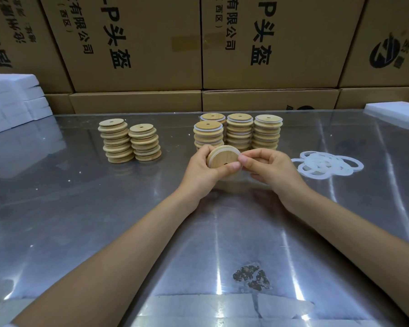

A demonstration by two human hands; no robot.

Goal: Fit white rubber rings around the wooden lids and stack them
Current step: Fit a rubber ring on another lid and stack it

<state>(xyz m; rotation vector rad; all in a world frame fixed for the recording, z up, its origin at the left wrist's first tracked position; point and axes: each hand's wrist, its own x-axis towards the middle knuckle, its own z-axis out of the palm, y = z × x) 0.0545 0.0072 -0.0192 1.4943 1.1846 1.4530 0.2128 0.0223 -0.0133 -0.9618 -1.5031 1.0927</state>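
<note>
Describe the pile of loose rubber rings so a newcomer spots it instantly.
On the shiny metal table, look right of the four stacks of ringed lids. The loose rubber rings lie flat beside the right hand, the only white, overlapping hoops there.

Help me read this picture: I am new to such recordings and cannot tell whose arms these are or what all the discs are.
There is no machine here. A camera worn on a person's head looks forward and down, so the two bare arms are the wearer's own. The left hand grips a round wooden lid with a small hole, and the fingers of the right hand pinch at its edge, where a white rubber ring shows. On the shiny metal table stand two stacks of plain wooden lids on the left, four stacks of lids with white rings behind the hands, and a loose pile of white rubber rings on the right. Brown cardboard boxes form the back wall.
</note>
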